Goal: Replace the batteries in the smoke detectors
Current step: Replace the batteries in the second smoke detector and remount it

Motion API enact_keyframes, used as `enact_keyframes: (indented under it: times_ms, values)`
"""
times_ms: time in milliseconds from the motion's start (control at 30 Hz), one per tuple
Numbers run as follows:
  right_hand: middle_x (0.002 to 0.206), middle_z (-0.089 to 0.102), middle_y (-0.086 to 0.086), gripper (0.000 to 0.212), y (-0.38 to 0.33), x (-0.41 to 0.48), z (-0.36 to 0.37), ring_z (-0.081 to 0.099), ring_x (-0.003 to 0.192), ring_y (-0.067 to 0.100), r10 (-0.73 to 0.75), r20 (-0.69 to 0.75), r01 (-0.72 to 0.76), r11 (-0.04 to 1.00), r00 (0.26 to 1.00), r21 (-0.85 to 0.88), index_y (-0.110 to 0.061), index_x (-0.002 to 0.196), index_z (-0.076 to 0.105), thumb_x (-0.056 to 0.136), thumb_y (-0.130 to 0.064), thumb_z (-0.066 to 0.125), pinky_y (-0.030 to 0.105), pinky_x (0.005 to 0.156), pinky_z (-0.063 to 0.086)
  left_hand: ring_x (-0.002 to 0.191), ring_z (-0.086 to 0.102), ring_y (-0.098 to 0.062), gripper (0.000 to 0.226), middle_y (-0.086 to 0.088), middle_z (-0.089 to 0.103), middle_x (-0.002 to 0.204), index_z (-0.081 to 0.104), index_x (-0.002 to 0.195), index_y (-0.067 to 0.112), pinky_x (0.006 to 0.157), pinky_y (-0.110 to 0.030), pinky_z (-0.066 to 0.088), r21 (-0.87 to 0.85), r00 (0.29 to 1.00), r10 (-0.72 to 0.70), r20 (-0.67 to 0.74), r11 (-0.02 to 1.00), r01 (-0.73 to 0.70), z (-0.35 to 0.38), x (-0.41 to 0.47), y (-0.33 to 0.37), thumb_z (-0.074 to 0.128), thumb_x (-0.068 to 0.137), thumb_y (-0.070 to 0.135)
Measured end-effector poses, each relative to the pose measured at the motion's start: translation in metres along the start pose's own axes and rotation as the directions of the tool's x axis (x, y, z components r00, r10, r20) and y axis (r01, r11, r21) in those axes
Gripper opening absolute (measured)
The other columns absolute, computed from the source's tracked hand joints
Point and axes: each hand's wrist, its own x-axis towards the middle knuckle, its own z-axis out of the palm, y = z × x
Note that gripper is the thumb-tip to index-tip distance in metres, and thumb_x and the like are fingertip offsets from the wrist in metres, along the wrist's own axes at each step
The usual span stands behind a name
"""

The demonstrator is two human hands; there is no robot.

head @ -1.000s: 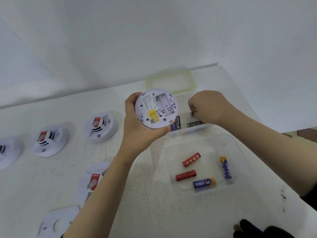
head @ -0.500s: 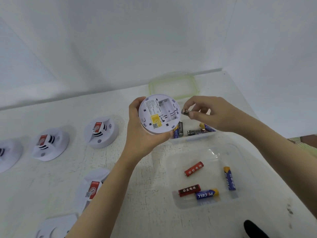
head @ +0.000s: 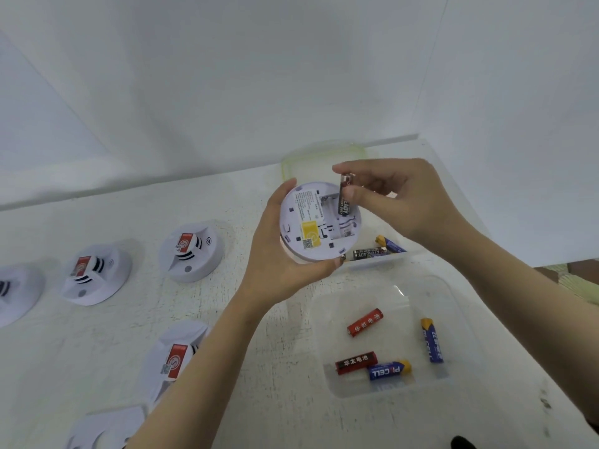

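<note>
A white counter (head: 97,351) lies below. My left hand (head: 275,264) grips the detector (head: 319,222) by its rim. My right hand (head: 405,199) pinches the battery (head: 344,207) mid-barrel; it is probably light and slippery.

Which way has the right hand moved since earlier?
Yes: the right hand rose from the far battery box, leftward to the smoke detector, pinching a black battery.

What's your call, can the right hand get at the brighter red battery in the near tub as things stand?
Probably yes for reach: the tub is open-topped and the brighter red battery lies uncovered. But the right hand is pinching a black battery, so it would need freeing first.
</note>
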Motion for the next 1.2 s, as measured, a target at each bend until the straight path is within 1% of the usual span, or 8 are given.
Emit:
enact_keyframes:
  times_ms: [133,267,367,433,567,800,1000,1200]
  values:
    - [0.075,0.067,-0.013,0.020,0.001,-0.001,0.003,0.058,0.071,0.006,-0.050,0.045,0.058,0.978,0.998,-0.201,-0.025,0.099,0.061,0.080,-0.020,0.069,0.017,0.064,0.044,0.117,0.052,-0.002,0.086,0.023,0.048,0.122,0.034,0.130,0.018,0.092,-0.018,0.047,0.059,0.998,0.059,-0.006,0.997,-0.059,0.002,0.002,0.001,0.082,0.058,0.023]
    - [0.095,0.060,-0.016,0.018,0.004,-0.001,0.009,0.052,0.091,0.005,-0.194,0.051,0.199,0.911,0.980,-0.361,-0.020,0.100,0.061,0.082,-0.020,0.063,0.015,0.077,0.039,0.113,0.053,0.002,0.090,0.033,0.048,0.116,0.032,0.124,0.018,0.088,-0.012,0.045,0.081,0.994,0.110,0.027,0.990,-0.112,0.005,0.002,-0.004,0.083,0.057,-0.013]
    - [0.102,0.059,-0.020,0.021,0.002,-0.003,0.011,0.059,0.097,0.000,-0.066,0.080,0.078,0.985,0.995,-0.153,-0.025,0.103,0.058,0.086,-0.012,0.061,0.014,0.076,0.048,0.112,0.053,0.002,0.092,0.031,0.047,0.117,0.031,0.124,0.020,0.088,-0.012,0.045,0.087,0.991,0.136,0.015,0.987,-0.137,0.006,0.002,-0.005,0.083,0.056,-0.014]
    - [0.097,0.066,-0.012,0.018,0.002,-0.005,0.012,0.067,0.082,0.008,0.006,0.117,-0.002,0.999,0.993,-0.036,-0.021,0.100,0.057,0.088,-0.008,0.059,0.021,0.062,0.053,0.112,0.053,0.002,0.091,0.033,0.046,0.117,0.030,0.125,0.019,0.088,-0.012,0.045,0.083,0.990,0.143,0.003,0.986,-0.143,0.006,0.001,-0.002,0.084,0.056,-0.007]
    - [0.093,0.069,0.000,0.008,0.007,-0.009,0.016,0.069,0.074,0.012,0.012,0.120,-0.014,1.000,0.993,0.018,-0.009,0.095,0.059,0.089,-0.005,0.058,0.028,0.056,0.055,0.113,0.052,0.004,0.087,0.036,0.045,0.118,0.029,0.125,0.025,0.089,-0.012,0.045,0.068,0.990,0.140,-0.004,0.988,-0.140,0.004,-0.001,0.002,0.082,0.058,0.013]
    - [0.087,0.070,0.004,0.014,0.011,-0.011,0.020,0.067,0.077,0.015,-0.034,0.034,0.033,0.999,0.999,0.027,-0.014,0.092,0.067,0.087,-0.017,0.054,0.050,0.058,0.053,0.114,0.054,-0.002,0.085,0.030,0.048,0.118,0.032,0.126,0.026,0.089,-0.016,0.046,0.057,0.992,0.117,-0.039,0.992,-0.114,0.003,-0.003,0.001,0.080,0.056,0.018]
    - [0.086,0.069,-0.006,0.015,0.012,-0.017,0.021,0.066,0.074,0.017,-0.089,0.023,0.088,0.996,0.996,0.029,-0.017,0.094,0.068,0.085,-0.019,0.055,0.029,0.059,0.056,0.114,0.053,0.003,0.083,0.033,0.050,0.119,0.033,0.126,0.019,0.089,-0.012,0.046,-0.003,0.993,0.109,-0.034,0.994,-0.109,0.004,-0.009,0.003,0.075,0.055,0.017]
    - [0.109,0.067,0.002,0.026,0.013,-0.018,0.024,0.068,0.097,0.015,-0.209,-0.004,0.209,0.977,0.978,0.045,-0.006,0.111,0.065,0.087,-0.011,0.056,0.037,0.072,0.058,0.114,0.053,0.002,0.082,0.032,0.050,0.118,0.035,0.125,0.019,0.089,-0.016,0.047,-0.017,0.990,0.105,-0.097,0.994,-0.107,0.002,-0.008,0.004,0.076,0.054,0.022]
